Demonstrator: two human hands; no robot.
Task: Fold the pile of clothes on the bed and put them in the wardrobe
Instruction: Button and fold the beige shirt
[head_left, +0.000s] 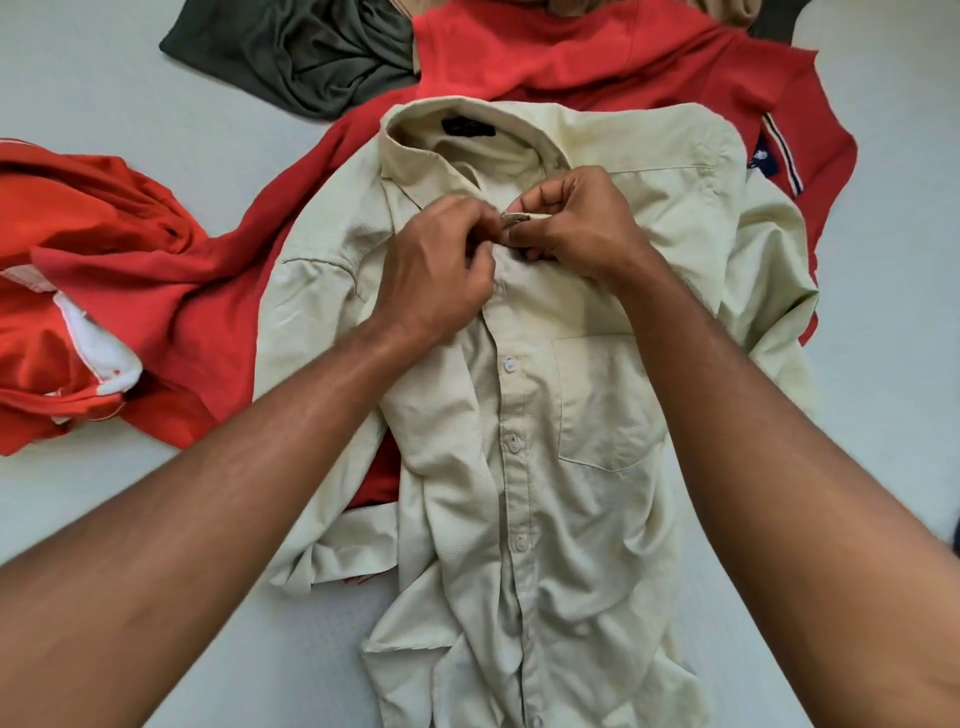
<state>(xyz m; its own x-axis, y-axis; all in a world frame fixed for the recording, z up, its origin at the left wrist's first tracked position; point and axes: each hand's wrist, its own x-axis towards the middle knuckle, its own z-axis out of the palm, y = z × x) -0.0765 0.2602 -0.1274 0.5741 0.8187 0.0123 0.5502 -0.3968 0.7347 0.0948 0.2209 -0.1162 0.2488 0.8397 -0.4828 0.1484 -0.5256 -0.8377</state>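
Head cam: L hand (436, 270) & R hand (571, 228), each grip pinching cream shirt (597, 405) just below collar (467, 143).

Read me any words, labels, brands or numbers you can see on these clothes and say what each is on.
The black neck label inside the cream shirt collar: lettering too small and blurred to read.
The navy patch on the red shirt: a small white emblem, no legible words.
No other text is visible.
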